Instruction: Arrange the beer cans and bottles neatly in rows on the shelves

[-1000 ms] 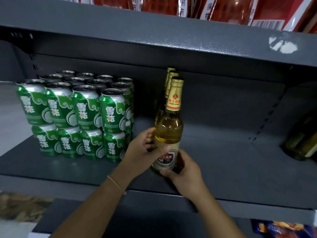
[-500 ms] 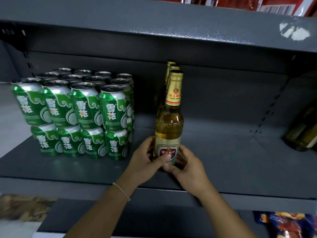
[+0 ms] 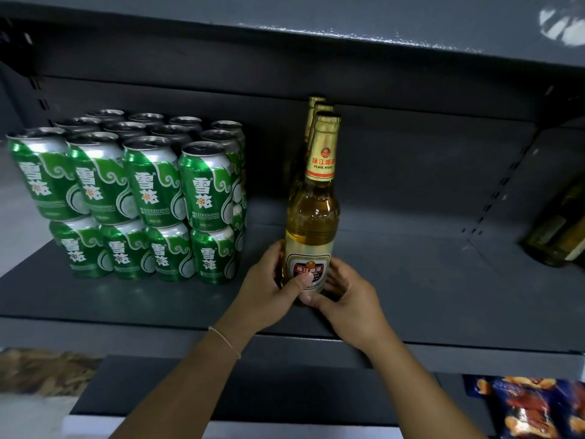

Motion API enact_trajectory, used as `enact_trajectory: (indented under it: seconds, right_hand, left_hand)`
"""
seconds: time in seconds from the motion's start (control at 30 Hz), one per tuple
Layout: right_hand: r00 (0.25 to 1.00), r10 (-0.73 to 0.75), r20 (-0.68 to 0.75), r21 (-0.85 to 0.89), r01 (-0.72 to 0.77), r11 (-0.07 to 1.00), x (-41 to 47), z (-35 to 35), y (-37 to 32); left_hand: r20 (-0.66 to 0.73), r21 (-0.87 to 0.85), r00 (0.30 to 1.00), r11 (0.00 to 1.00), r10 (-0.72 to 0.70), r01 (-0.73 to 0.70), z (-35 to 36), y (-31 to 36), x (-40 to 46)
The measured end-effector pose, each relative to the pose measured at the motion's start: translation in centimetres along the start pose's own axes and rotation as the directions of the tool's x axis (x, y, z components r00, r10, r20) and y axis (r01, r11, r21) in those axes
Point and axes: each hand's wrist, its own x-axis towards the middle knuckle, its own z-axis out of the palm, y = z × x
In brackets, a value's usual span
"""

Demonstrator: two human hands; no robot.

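A clear beer bottle (image 3: 313,213) with a gold foil neck and a red label stands upright on the dark grey shelf (image 3: 411,296). My left hand (image 3: 269,289) grips its lower body from the left, thumb across the label. My right hand (image 3: 345,299) holds its base from the right. Two more gold-topped bottles (image 3: 311,112) stand in a row directly behind it, mostly hidden. To the left, green beer cans (image 3: 145,198) are stacked two high in several rows.
A dark bottle (image 3: 557,229) lies at the far right of the shelf. The upper shelf (image 3: 316,23) hangs close overhead. Snack packets (image 3: 531,407) sit on the level below at lower right. Bare shelf lies between the front bottle and the dark one.
The bottle came down from a tilted, lifted position and now stands upright on the shelf in front of the other bottles. Both hands slid lower around its base.
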Motion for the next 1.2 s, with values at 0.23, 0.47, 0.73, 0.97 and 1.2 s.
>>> enact_trajectory:
  seconds: [0.23, 0.47, 0.73, 0.97, 1.2]
  right_hand:
    - [1.000, 0.000, 0.017, -0.020, 0.001, 1.000, -0.2, -0.1, -0.4]
    - [1.000, 0.000, 0.026, 0.006, 0.000, 1.000, -0.3, -0.1, -0.7]
    - [0.998, 0.052, 0.023, -0.006, -0.052, 0.999, -0.4, -2.1, -1.8]
    - [0.963, -0.032, -0.266, -0.002, 0.033, 0.999, -2.1, -9.6, -2.0]
    - [0.875, -0.082, -0.477, -0.117, 0.030, 0.993, -3.6, -20.8, -0.8]
  left_hand:
    - [0.015, 0.023, 1.000, 1.000, 0.000, 0.000, 0.0, 0.1, -0.1]
    - [0.009, 0.036, 1.000, 0.999, -0.009, 0.009, 0.0, 0.5, -0.3]
    - [-0.370, 0.382, 0.833, 0.885, 0.411, -0.266, 1.3, 5.5, -3.2]
    - [-0.212, 0.239, 0.795, 0.819, 0.569, -0.522, 6.2, 11.2, -1.3]
    - [-0.031, 0.132, 0.841, 0.836, 0.540, -0.533, 15.3, 13.8, 3.0]
